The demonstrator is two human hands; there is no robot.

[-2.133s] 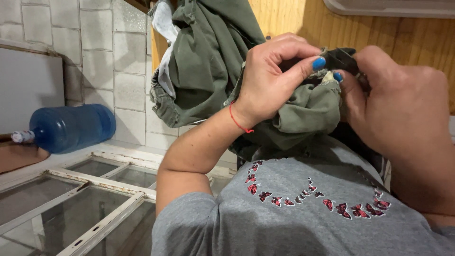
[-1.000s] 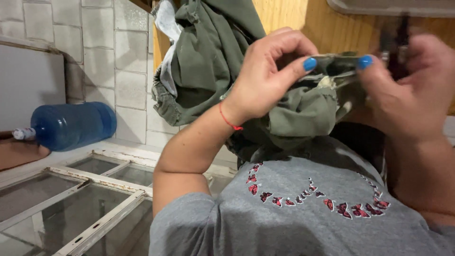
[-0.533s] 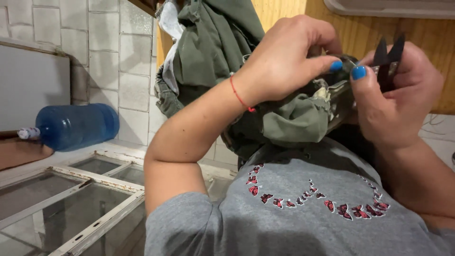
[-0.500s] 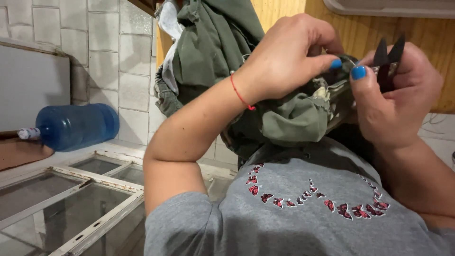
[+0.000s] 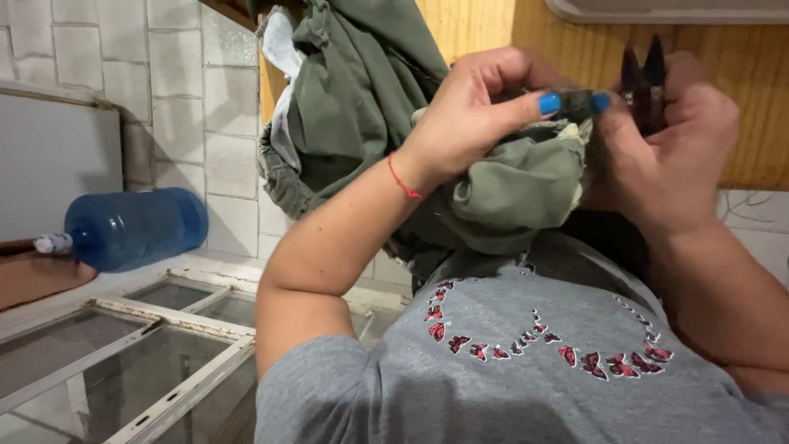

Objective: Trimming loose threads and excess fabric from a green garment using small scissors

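Nearest the camera is the person's grey short-sleeved shirt with a ring of small red butterflies (image 5: 526,345), and just above it both hands work at chest height. The left hand (image 5: 472,115) has its fingers (image 5: 526,103) curled shut, thumb and forefinger pinching a fold of the bunched olive-green cloth garment (image 5: 518,185) at its upper edge. The right hand (image 5: 666,156) meets it from the other side, its blue-nailed fingers (image 5: 604,111) closed on the same fold, so the pinched strip runs roughly level between the two hands. That right hand also grips a pair of small dark thread snips (image 5: 643,78), blades pointing up, just beside the fold and not touching it as far as the blur allows. The rest of the garment hangs up and leftward. Farther off lie a white-framed glass window panel (image 5: 156,329), a blue plastic water jug on its side (image 5: 131,226), and the grey tiled wall (image 5: 164,99).
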